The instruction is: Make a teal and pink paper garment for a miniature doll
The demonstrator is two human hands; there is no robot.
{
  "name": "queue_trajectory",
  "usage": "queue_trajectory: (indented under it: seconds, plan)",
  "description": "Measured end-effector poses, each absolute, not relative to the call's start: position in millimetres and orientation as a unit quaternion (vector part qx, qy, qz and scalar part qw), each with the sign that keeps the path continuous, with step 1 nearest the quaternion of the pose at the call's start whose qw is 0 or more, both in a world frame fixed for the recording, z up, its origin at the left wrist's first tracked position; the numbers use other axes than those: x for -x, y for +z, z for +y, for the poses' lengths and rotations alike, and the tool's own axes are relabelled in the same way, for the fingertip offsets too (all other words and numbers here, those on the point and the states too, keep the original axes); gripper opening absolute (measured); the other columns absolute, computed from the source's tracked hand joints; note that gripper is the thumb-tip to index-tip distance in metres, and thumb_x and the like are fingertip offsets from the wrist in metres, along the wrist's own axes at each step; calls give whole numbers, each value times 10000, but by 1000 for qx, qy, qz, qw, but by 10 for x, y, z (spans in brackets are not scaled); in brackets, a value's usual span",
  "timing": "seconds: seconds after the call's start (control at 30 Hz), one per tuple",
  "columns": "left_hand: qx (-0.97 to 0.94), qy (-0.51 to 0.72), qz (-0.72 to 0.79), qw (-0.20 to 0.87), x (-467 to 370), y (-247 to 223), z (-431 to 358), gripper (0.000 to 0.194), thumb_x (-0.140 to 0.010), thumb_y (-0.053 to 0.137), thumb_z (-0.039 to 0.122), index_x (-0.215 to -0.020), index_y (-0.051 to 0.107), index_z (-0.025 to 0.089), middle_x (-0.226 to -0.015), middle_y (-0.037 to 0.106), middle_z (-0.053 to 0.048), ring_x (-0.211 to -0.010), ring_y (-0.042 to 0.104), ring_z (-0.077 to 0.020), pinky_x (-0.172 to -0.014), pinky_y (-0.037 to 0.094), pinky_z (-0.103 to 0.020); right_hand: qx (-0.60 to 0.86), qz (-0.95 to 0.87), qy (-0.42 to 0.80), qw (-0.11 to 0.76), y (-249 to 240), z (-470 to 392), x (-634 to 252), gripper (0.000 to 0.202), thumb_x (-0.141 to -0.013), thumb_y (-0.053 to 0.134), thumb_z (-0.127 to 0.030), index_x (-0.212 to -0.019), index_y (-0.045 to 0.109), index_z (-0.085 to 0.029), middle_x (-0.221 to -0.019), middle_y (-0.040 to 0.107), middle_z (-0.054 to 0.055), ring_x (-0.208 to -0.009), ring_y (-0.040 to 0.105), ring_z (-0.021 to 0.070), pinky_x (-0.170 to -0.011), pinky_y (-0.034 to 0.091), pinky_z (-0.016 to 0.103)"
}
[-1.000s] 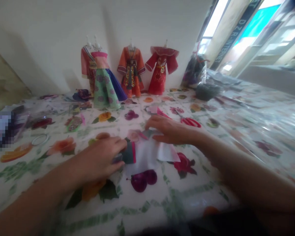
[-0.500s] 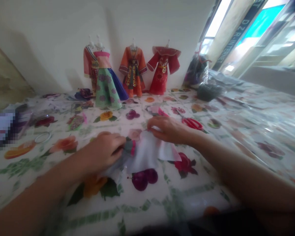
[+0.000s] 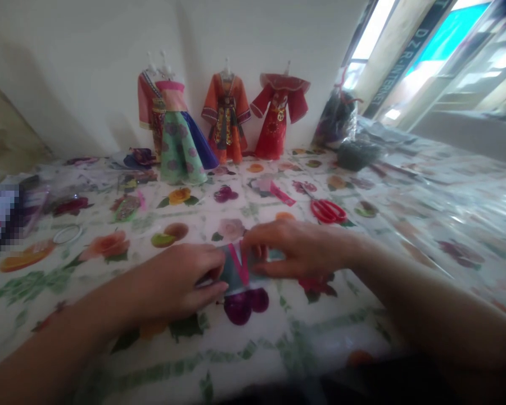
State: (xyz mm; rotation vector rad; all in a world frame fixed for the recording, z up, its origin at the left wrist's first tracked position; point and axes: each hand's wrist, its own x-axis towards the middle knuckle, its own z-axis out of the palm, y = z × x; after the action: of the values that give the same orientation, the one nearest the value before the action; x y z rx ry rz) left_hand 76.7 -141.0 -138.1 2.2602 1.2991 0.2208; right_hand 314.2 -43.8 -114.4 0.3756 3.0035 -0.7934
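Cloth point(image 3: 233, 273), grey with bright pink edging that makes a V, lies low over the tablecloth point(image 3: 270, 337), between the two hands and just above a printed pair of plums. The left hand point(image 3: 189, 275) is curled round its left part, thumb and fingers gripping it there. The right hand point(image 3: 287, 247) reaches in from the other side with bent fingers, their tips at the cloth's right part — whether they pinch it or only press on it, I cannot tell.

Beyond the right hand lie scissors point(image 3: 329, 211) with red handles, near a short pink strip point(image 3: 283, 194). A pale ring point(image 3: 67, 233) rests off to the left, well apart from the hands.

Small dresses stand along the wall point(image 3: 88, 56): a red dress point(image 3: 272, 132), an orange dress point(image 3: 226, 121) and a dress with a green skirt point(image 3: 180, 149) (it partly covers a pink-sleeved dress point(image 3: 147, 107) behind it).
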Motion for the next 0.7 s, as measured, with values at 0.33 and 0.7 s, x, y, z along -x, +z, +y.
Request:
queue_trajectory:
  seconds: [0.33,0.7]
  plan:
    - [-809,72,529,244,-749,-1252,-1315,230,-925,593,391,-808,605,193,-772,615,0,-712,551,-165,-661,389,-288,-178,956,-234,-2,-1163,-139,-3233,73,-918,587,-189,-937,654,-165,-845,639,11,-729,566,133,-673,404,260]
    - [-859,89,444,237,-945,-1579,-1414,100,-938,572,286,-942,624,200,-1000,660,-32,-868,625,-191,-738,447,-315,-150,949,-260,97,-1265,-475,-3053,196,-823,611,-125,-1000,634,-205,-966,703,33,-855,637,192,-742,446,278]
